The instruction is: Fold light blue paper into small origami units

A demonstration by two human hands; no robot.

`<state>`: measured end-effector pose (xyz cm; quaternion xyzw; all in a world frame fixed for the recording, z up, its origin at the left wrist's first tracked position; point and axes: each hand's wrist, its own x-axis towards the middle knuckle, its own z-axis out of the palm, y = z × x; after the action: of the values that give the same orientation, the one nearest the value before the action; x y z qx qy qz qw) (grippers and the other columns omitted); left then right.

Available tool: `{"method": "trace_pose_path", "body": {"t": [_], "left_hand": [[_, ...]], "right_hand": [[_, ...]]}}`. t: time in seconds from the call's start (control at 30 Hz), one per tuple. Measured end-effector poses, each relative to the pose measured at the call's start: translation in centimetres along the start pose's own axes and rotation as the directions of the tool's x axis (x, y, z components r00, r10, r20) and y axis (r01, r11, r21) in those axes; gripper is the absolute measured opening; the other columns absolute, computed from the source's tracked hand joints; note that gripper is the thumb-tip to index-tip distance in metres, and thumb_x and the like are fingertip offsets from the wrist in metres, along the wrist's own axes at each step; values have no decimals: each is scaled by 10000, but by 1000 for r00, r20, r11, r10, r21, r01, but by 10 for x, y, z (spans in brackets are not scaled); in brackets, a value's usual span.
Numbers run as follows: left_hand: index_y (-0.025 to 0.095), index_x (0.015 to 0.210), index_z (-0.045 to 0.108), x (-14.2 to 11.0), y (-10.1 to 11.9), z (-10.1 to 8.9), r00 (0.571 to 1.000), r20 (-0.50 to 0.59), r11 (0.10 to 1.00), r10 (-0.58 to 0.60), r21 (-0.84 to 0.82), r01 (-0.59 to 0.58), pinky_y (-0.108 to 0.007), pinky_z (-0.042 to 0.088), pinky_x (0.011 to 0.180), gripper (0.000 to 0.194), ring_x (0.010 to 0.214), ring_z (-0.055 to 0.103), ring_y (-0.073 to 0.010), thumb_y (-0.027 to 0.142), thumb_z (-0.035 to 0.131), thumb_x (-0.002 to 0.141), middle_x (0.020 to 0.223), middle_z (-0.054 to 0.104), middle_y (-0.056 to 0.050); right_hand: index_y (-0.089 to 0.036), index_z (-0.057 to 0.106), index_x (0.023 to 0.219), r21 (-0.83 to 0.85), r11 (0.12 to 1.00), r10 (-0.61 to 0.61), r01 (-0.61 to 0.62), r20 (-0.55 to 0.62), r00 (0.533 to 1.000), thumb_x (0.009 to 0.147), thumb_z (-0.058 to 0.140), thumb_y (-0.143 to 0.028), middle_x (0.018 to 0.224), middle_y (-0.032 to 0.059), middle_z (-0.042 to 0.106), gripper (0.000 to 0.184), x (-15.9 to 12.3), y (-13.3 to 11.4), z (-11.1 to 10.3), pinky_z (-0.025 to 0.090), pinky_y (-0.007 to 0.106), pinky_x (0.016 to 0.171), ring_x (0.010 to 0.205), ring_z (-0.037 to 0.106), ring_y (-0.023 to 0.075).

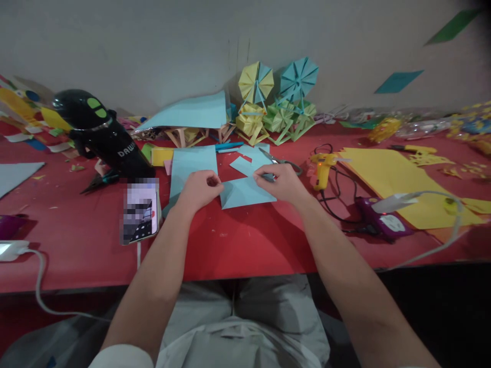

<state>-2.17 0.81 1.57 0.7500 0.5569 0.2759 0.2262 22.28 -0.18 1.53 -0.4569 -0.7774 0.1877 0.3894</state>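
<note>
A small piece of light blue paper [247, 194] lies before me, a crease running near its left end. Thumb and fingers of my left hand [199, 190] are pinched at its left corner. My right hand [282, 182] grips its upper right edge, fingers closed. Under and behind my left hand is a larger blue sheet [194, 159]. Cut blue scraps [242, 165] lie just beyond the piece. Scissors [293, 164] rest behind my right hand, partly hidden by it. Blue pens [229, 146] lie at the back of the large sheet.
To the left stand a black bottle [111, 135] and a phone [143, 212]. On the right are a yellow glue gun [322, 168], a purple power strip [385, 220] with cables, and yellow sheets [399, 179]. Folded paper models [276, 117] stand along the wall.
</note>
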Motion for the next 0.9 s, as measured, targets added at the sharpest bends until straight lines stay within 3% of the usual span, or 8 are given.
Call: {"method": "trace_pose_path", "body": {"t": [0.1, 0.23, 0.33, 0.4, 0.47, 0.63, 0.73, 0.9], "left_hand": [[196, 650, 639, 1, -7, -3, 998, -33, 998, -49, 48, 51, -334, 456, 667, 71, 700, 609, -194, 242, 591, 677, 697, 688, -44], [189, 689, 644, 2, -10, -6, 993, -108, 999, -39, -27, 37, -335, 494, 725, 86, 733, 624, -191, 244, 582, 711, 736, 696, -41], [177, 910, 678, 4, -4, -3, 995, -98, 987, -8, -159, -7, -326, 518, 797, 204, 864, 648, -191, 265, 590, 748, 974, 718, -70], [180, 1111, 641, 4, 1, 2, 997, -62, 954, -39, -298, 19, -339, 523, 865, 367, 1015, 645, -209, 321, 618, 773, 1179, 672, -102], [179, 1187, 602, 5, 4, 6, 997, -18, 918, -69, -394, 57, -355, 514, 915, 450, 1105, 621, -225, 377, 642, 785, 1262, 630, -122], [161, 1027, 635, 6, 5, 13, 998, 37, 836, -60, -544, 71, -326, 532, 807, 318, 900, 649, -190, 379, 644, 795, 990, 701, -86], [155, 933, 647, 5, 4, 13, 993, 68, 794, -92, -597, 115, -301, 526, 732, 234, 788, 632, -160, 328, 647, 775, 883, 697, -55], [168, 931, 649, 3, 6, 14, 996, 65, 865, -60, -495, 85, -288, 509, 701, 199, 780, 621, -159, 270, 642, 760, 844, 681, -33]], "right_hand": [[-182, 660, 691, 13, 1000, 10, -9, -44, 999, 767, 554, -255, 709, 25, 679, 149, -1, 1, -7, 421, 287, 653, 670, 577, 161], [-185, 643, 686, 28, 998, 55, -51, -144, 988, 769, 549, -276, 668, 20, 642, 155, -1, 6, -14, 408, 291, 626, 642, 547, 155], [-182, 644, 693, 51, 998, 48, -43, -110, 993, 776, 560, -309, 692, 25, 648, 173, -1, 6, -13, 402, 291, 620, 652, 545, 155], [-185, 647, 704, 81, 995, 62, -54, -97, 993, 796, 565, -360, 693, 27, 641, 214, 0, 4, -12, 393, 289, 601, 654, 538, 156], [-189, 650, 719, 112, 991, 87, -76, -99, 991, 818, 573, -422, 696, 29, 633, 264, 1, 1, -10, 388, 289, 589, 661, 537, 158], [-183, 675, 798, 150, 985, 92, -81, -68, 993, 851, 576, -447, 781, 50, 662, 287, 2, 0, -8, 415, 294, 628, 704, 559, 162], [-173, 700, 920, 149, 982, 115, -115, 11, 993, 844, 584, -401, 807, 53, 684, 266, 2, 6, -5, 423, 283, 617, 688, 565, 153], [-168, 720, 877, 87, 994, 49, -59, 112, 993, 835, 583, -362, 877, 70, 729, 242, 1, 10, 1, 462, 315, 728, 788, 625, 189]]}}
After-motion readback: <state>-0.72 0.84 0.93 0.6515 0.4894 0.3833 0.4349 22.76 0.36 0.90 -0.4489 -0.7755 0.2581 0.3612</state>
